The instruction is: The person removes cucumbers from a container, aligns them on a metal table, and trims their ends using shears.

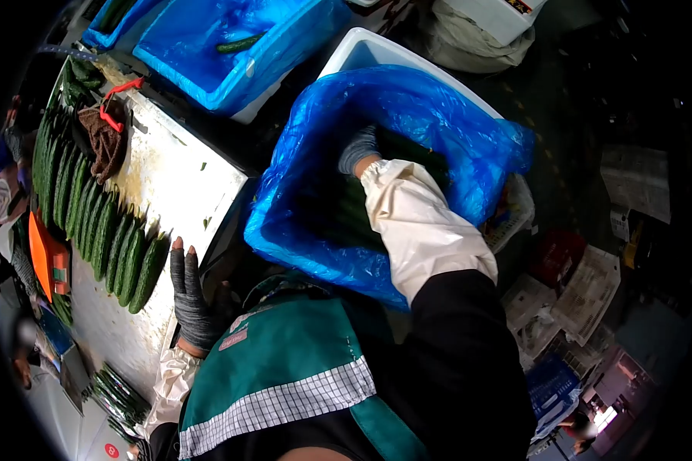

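Observation:
My left hand (194,300), in a grey fingerless glove, rests at the edge of the white table (181,173), fingers stretched out and holding nothing. Just beyond its fingertips lies the end of a row of green cucumbers (117,242) set side by side. My right hand (359,149), gloved in grey under a cream sleeve cover, reaches down into a white crate lined with blue plastic (284,165). Dark cucumbers (411,154) lie inside, close by that hand. Its fingers are lost in shadow, so whether they grip anything is hidden.
Another blue-lined crate (184,69) holding a cucumber (240,44) stands beyond the table. On the table lie a brown cloth (104,138), a red-handled tool (114,107) and an orange object (48,250). Flattened cardboard (587,293) is at the right.

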`<state>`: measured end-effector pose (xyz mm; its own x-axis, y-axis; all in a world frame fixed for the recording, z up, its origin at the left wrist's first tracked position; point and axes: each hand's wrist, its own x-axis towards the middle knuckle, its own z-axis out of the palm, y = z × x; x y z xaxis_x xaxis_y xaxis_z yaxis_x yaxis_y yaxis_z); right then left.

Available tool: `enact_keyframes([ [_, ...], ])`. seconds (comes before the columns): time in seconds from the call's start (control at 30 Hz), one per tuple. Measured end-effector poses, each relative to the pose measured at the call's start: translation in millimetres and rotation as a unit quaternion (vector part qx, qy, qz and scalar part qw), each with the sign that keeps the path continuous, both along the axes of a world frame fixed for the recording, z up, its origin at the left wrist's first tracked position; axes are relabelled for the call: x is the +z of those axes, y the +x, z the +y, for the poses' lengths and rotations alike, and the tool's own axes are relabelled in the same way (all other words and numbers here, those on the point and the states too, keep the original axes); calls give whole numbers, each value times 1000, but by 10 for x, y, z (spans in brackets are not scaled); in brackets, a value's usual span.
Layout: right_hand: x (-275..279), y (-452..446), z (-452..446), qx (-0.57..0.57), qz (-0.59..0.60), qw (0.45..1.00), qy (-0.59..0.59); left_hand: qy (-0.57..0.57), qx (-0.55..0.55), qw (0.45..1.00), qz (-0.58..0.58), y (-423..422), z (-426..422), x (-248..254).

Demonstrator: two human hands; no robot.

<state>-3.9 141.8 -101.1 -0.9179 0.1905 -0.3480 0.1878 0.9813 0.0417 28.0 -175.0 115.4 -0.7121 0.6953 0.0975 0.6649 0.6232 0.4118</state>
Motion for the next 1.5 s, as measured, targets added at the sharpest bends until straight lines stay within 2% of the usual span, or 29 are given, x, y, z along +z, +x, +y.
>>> enact_keyframes([
  [0.07, 85, -12, 50, 28, -96, 995, 23, -17, 27, 999, 12, -5, -40, 20],
  [0.1, 262, -14, 60, 29, -107, 993, 45, -22, 42, 999, 4, -6, -72, -7],
  [0.13, 250, -90, 103, 43, -165, 985, 7, -29, 49, 998, 2, 6, -80, -20],
  [0.2, 261, -120, 100, 60, -19, 998, 1, -10, 56, 998, -35, 3, -52, -39],
  [0.23, 109, -176, 134, 63, -19, 998, -2, -8, 58, 998, -34, 20, -14, -44],
  [0.3, -310, -296, 205, 21, 67, 994, -82, -6, 50, 998, -36, 33, 93, 17],
  [0.4, -310, -292, 255, 43, 52, 992, -105, -19, 42, 998, -33, 24, 132, 50],
  [0.43, -253, -299, 247, 53, -10, 994, -96, -26, 51, 998, -33, 22, 128, 44],
  [0.47, -218, -264, 199, 57, -12, 993, -98, -33, 58, 997, -34, 23, 124, 37],
  [0.53, -138, -176, 105, 57, 105, 993, -14, -45, 65, 996, -33, 12, 92, 13],
  [0.6, 237, -78, -1, 31, 91, 995, -36, -58, 80, 995, -33, 12, 79, 8],
  [0.67, 593, 18, -100, 22, -65, 997, -19, -48, 86, 994, -51, 1, 109, 22],
  [0.7, 511, -29, -130, 29, -135, 990, 9, -35, 76, 996, -42, -12, 124, 13],
  [0.8, 433, -87, -145, 48, -118, 992, 8, -62, 105, 988, -99, -28, 195, 84],
  [0.87, -104, -105, 6, 121, -83, 987, -59, -35, 69, 995, -59, -72, 219, 116],
  [0.9, 175, -133, -46, 92, -116, 985, -84, -19, 53, 998, -42, -87, 225, 125],
  [0.93, 616, -167, -138, 79, -198, 975, -71, -9, 49, 998, -39, -83, 206, 112],
  [0.97, 785, -104, -196, 85, -217, 972, -31, 0, 45, 998, -36, -80, 187, 97],
  [1.0, 712, -76, -149, 78, -272, 958, -45, -13, 49, 998, -31, -70, 123, 70],
  [1.07, 712, 76, -73, 154, -270, 945, -104, -40, 57, 997, -21, -55, -5, 13],
  [1.13, 805, 249, -47, 217, -160, 953, -136, -11, 86, 996, -8, -61, -191, -3],
  [1.17, 850, 306, -16, 220, -162, 953, -132, -12, 103, 995, -6, -62, -288, 3],
  [1.23, 961, 379, 89, 238, -68, 955, -165, -5, 137, 991, -1, -66, -452, -4],
  [1.27, 1044, 399, 159, 238, -72, 955, -159, 5, 153, 988, 2, -69, -517, -20],
  [1.33, 1201, 498, 346, 211, 33, 958, -191, -2, 192, 981, -12, -72, -633, -117],
  [1.37, 1174, 583, 469, 221, 163, 934, -228, 1, 194, 981, -6, -78, -663, -173],
  [1.5, 1463, 853, 725, 138, 294, 919, -222, 29, 147, 989, 4, -96, -378, -206],
])
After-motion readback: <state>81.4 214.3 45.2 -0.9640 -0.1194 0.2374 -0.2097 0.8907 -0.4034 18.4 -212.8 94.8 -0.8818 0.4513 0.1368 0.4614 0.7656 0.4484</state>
